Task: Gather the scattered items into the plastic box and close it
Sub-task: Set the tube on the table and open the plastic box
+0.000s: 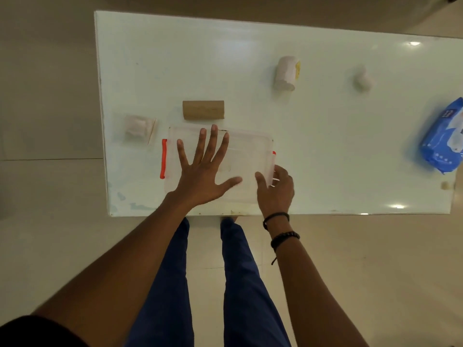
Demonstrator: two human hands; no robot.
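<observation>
Box point(248, 151) is being pinned flat by the spread left hand point(200, 176) while its 3 o'clock latch (orange) point(273, 153) is being pinched by the nearer right hand point(275, 189).

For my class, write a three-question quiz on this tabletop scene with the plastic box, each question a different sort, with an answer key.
1. True or false: the left hand lies flat with spread fingers on the box.
2. Which item lies nearest the box's far edge? A) blue pack B) cardboard tube C) white roll
3. Fill in: the right hand is at the box's ___ end, by an orange latch.

Key: 1 true; 2 B; 3 right.
</observation>
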